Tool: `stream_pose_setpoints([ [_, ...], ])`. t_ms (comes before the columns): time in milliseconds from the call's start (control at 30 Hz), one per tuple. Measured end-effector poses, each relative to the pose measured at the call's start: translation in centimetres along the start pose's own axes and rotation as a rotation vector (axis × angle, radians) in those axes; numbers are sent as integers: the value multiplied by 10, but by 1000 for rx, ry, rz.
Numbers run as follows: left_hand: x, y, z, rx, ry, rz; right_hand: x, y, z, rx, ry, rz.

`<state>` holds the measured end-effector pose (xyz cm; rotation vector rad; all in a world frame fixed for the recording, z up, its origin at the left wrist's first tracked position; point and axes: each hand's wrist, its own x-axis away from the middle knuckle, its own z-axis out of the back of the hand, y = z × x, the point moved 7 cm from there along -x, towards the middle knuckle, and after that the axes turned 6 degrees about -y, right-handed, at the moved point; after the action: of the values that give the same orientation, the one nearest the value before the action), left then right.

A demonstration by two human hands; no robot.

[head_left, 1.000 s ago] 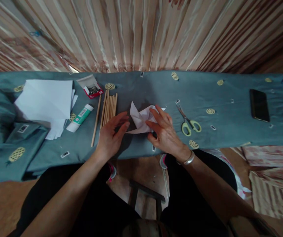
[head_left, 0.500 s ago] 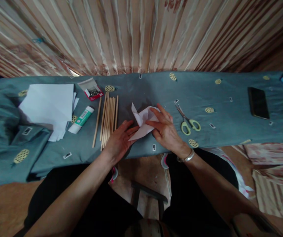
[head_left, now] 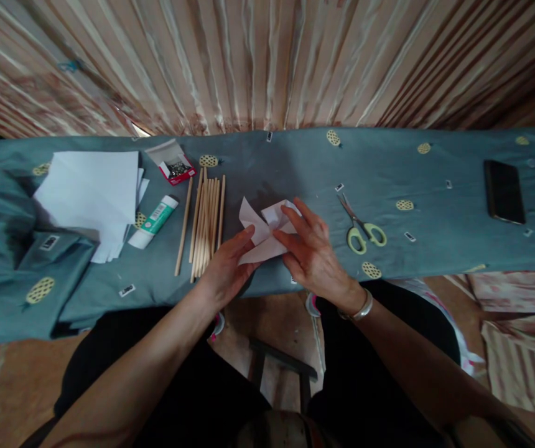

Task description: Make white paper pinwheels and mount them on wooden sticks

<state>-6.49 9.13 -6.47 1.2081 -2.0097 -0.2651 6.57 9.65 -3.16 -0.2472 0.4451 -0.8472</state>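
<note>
Head view, folded paper: the white folded paper (head_left: 260, 251) is between the two hands, over the near part of the table (head_left: 290, 165), its pointed flaps standing out at the left and its folds drawn toward the middle.
Left hand: the left hand (head_left: 230, 261) has its grip on the paper's left side, thumb above and fingers below; a light, steady pinch there should support the sheet without creasing it.
Right hand: the right hand (head_left: 311, 249) has its grip closed on the right part, fingertips pressing near the centre; that pressure is best held at the middle, where the folds would spring open if let go.
Flaps: curve them gently rather than flattening them, and shift one finger at a time so that no fold slips loose.
Sticks: the wooden sticks (head_left: 206, 214) lie just beside the left hand; best to hold that wrist clear of them.
Red box: the open box of small metal pieces (head_left: 176, 169) is beyond the sticks, beside the glue stick (head_left: 154, 222).
Scissors: the scissors (head_left: 362, 228) lie right of the right hand, apart from the paper.
</note>
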Motion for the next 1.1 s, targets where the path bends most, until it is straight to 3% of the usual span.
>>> stream_pose_setpoints([
  [267,-5,4,10,-171,-80,-70,0,-17,9,58,-28,39],
  [467,-4,6,17,-229,-34,-85,1,-22,12,69,-19,39],
  [700,-4,10,12,-221,-26,-111,1,-25,18,94,31,78],
  [967,-2,19,3,-203,-172,-88,-1,-16,29,49,35,12],
  [1100,-4,18,4,-252,-128,-83,0,-17,28,38,24,12],
])
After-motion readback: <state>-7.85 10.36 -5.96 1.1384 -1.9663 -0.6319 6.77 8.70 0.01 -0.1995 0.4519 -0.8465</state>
